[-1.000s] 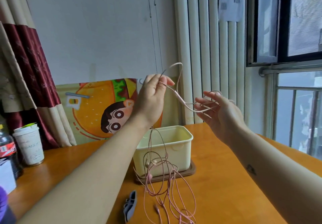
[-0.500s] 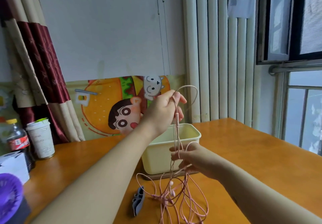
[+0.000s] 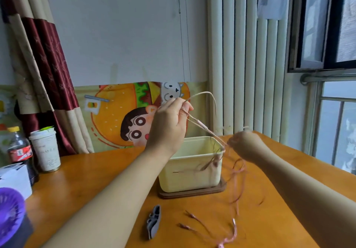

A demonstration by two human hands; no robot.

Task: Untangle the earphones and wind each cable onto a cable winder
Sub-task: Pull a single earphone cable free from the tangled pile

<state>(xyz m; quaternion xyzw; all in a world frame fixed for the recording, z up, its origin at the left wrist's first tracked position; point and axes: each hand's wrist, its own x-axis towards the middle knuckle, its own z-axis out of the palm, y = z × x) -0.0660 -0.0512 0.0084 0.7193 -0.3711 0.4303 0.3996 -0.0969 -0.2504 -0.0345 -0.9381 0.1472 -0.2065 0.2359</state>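
Thin pink earphone cables stretch between my two hands above the table. My left hand is raised in front of the cartoon poster and pinches a loop of the cable. My right hand, lower and to the right by the bin's corner, is blurred and grips the cable strands. Loose ends and plugs trail over the tabletop, also blurred. A grey cable winder lies on the table in front of the bin.
A cream plastic bin stands on a brown wooden base mid-table. At the left stand a paper cup, a cola bottle, a white box and a purple fan. Radiator pipes and a window lie to the right.
My right hand has swung up and to the right, pulling the strands away from the left hand. The cable tangle has lifted off the table and spread out. The left hand stayed raised.
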